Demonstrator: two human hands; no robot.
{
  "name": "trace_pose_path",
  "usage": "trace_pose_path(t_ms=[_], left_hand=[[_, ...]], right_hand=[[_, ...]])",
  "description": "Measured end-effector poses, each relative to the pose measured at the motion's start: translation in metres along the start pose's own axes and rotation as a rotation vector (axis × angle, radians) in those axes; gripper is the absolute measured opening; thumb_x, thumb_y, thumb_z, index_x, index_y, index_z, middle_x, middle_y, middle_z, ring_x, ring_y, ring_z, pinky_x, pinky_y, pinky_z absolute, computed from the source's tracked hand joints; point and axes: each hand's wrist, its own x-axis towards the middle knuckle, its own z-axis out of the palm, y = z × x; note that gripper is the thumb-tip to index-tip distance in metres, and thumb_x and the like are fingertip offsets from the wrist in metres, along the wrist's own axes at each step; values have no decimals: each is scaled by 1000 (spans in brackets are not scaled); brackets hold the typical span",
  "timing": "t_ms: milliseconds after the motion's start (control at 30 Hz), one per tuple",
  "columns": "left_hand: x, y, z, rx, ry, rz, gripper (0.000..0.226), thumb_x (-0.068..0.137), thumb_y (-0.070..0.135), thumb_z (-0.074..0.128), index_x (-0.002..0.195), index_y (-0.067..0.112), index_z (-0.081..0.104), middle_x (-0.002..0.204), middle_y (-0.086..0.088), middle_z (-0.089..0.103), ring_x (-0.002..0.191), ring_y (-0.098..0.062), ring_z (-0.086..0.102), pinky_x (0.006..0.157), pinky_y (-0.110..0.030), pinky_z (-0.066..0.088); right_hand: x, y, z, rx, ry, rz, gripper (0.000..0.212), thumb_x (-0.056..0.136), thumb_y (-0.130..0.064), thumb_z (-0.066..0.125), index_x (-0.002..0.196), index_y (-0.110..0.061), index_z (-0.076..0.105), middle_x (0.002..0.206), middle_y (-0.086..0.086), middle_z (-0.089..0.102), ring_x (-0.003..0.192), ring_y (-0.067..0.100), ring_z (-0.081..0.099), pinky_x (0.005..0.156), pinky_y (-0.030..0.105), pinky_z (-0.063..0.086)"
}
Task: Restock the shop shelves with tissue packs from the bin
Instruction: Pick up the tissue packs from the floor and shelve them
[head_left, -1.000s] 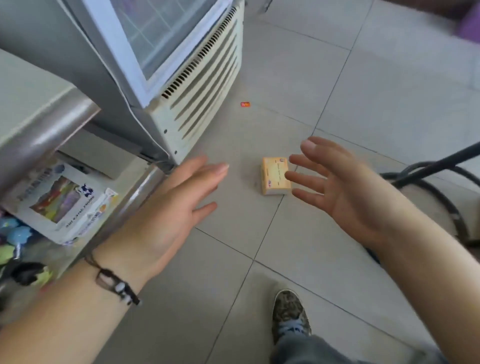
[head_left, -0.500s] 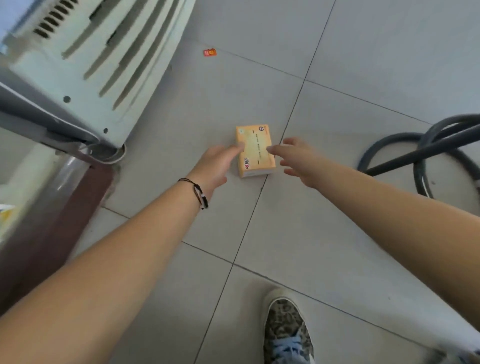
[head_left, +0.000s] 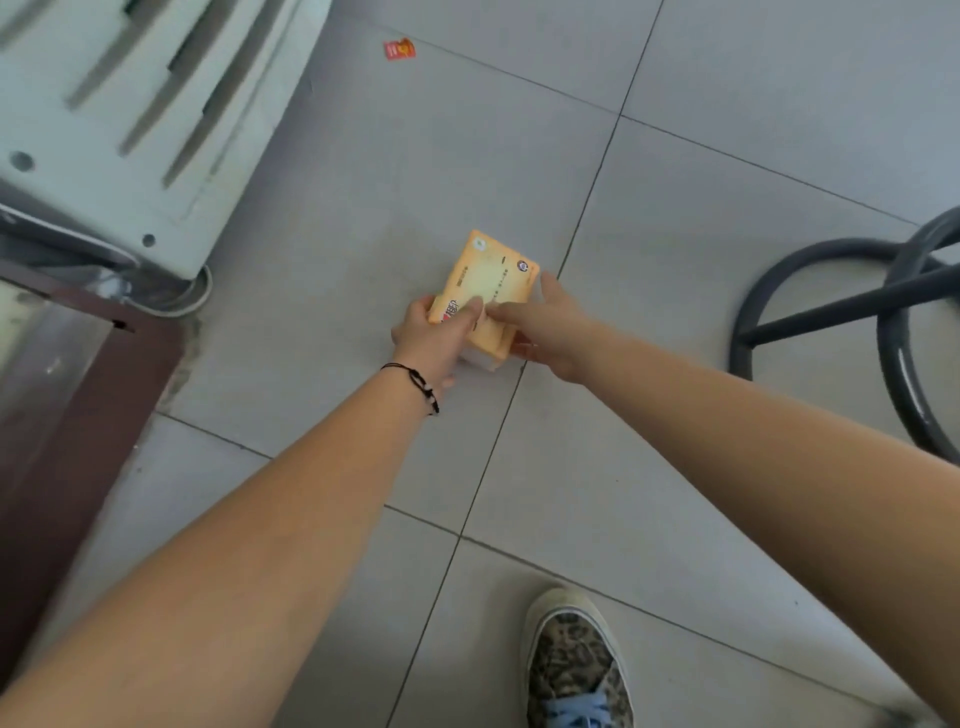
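From the head camera, looking straight down at the tiled floor (head_left: 727, 130): a second ago both my hands hung spread and empty in the air, with the orange tissue pack (head_left: 485, 291) lying flat on a tile ahead of them. Half a second ago my fingertips were just reaching its two sides. Now my left hand (head_left: 431, 338), the one with the black cord bracelet (head_left: 415, 382), grips the pack's near left corner, thumb laid over the top face. My right hand (head_left: 550, 325) holds the right side, its forefinger across the top and the other fingers running along the edge. The pack looks tilted, its near end raised off the floor between my hands; I cannot tell whether the far end is off the tile.

I judge this as a stray pack being recovered. It sits between the white cooler base (head_left: 130, 130) and a dark metal stool frame (head_left: 883, 312), my shoe (head_left: 574, 665) below. No shelf or bin is in view, so shelving is not yet done.
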Motion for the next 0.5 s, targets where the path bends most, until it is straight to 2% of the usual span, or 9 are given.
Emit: trace_pose_path(t_ms=[67, 100, 200, 300, 400, 500], left_hand=[[-11, -3, -15, -102, -22, 46, 60, 77, 37, 80, 124, 33, 44, 129, 6, 59, 108, -15, 63, 72, -40, 54], [-19, -3, -24, -150, -41, 63, 56, 84, 27, 77, 128, 28, 43, 125, 4, 61, 104, -15, 66, 71, -41, 57], [-53, 1, -60, -226, -52, 128, 52, 88, 11, 73, 131, 19, 45, 115, 1, 65, 89, -13, 70, 70, -40, 61], [-99, 11, -106, -269, -35, 161, 67, 80, 11, 79, 136, 20, 43, 118, 0, 63, 95, -17, 70, 71, -40, 60], [-154, 28, -152, -305, -3, 208, 88, 65, 17, 89, 139, 16, 42, 128, -7, 63, 105, -23, 69, 82, -47, 58], [-219, 46, -193, -363, -9, 322, 75, 71, 22, 80, 137, 6, 49, 128, -14, 65, 109, -26, 68, 80, -41, 59]], right_hand=[[-12, 6, 6, 58, -42, 24, 61, 90, -7, 70, 136, -28, 37, 107, 0, 69, 85, 16, 71, 72, 29, 59], [-18, 9, 11, 83, -56, 32, 66, 89, -7, 71, 138, -32, 34, 106, 1, 70, 87, 17, 71, 77, 31, 59], [-46, 5, 23, 65, -71, 14, 60, 87, -18, 75, 134, -28, 39, 116, 5, 65, 102, 20, 67, 83, 33, 58], [-83, -21, 32, -43, -103, -80, 55, 84, -29, 78, 130, -20, 48, 124, 5, 59, 115, 18, 59, 97, 36, 53], [-134, -59, 51, -119, -305, -133, 58, 87, -27, 75, 137, -18, 49, 122, 2, 67, 114, 15, 64, 105, 37, 47], [-194, -90, 83, -287, -541, -229, 35, 91, -23, 69, 126, -17, 64, 117, 3, 73, 110, 19, 68, 104, 36, 49]])
